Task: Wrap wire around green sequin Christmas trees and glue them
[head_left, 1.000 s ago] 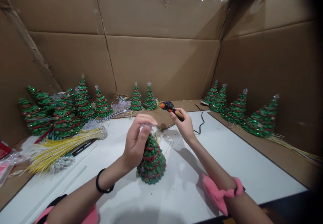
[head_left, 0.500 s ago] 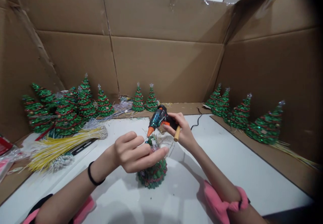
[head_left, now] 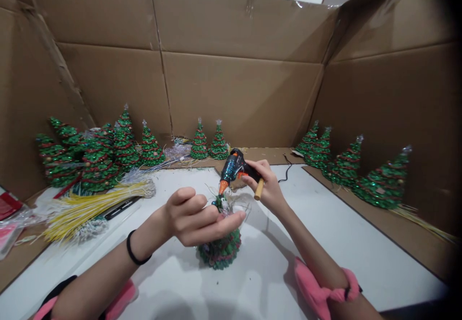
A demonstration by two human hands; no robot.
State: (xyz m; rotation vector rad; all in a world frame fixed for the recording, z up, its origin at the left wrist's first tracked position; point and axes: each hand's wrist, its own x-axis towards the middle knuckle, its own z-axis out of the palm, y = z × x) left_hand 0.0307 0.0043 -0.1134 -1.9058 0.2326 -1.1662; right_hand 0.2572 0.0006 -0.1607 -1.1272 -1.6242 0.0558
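A small green Christmas tree (head_left: 220,250) with red trim stands on the white table (head_left: 346,243) in front of me. My left hand (head_left: 195,216) is wrapped round the upper part of the tree, fingers closed. My right hand (head_left: 265,187) grips a glitter-covered hot glue gun (head_left: 233,166) with an orange nozzle. The nozzle points down at the tree's tip, right above clear fibres sticking out there. A glue stick pokes from the gun's back.
Finished trees stand in a group at the left (head_left: 94,154), a pair at the back (head_left: 209,142) and a row at the right (head_left: 346,163). A bundle of yellow fibres (head_left: 86,207) lies left. Cardboard walls (head_left: 238,89) enclose the table. The gun's black cord (head_left: 283,171) trails back.
My right hand brought the glue gun from pointing away to nozzle-down over the tree's tip. My left hand shifted from pinching the tip to clasping the tree's upper part.
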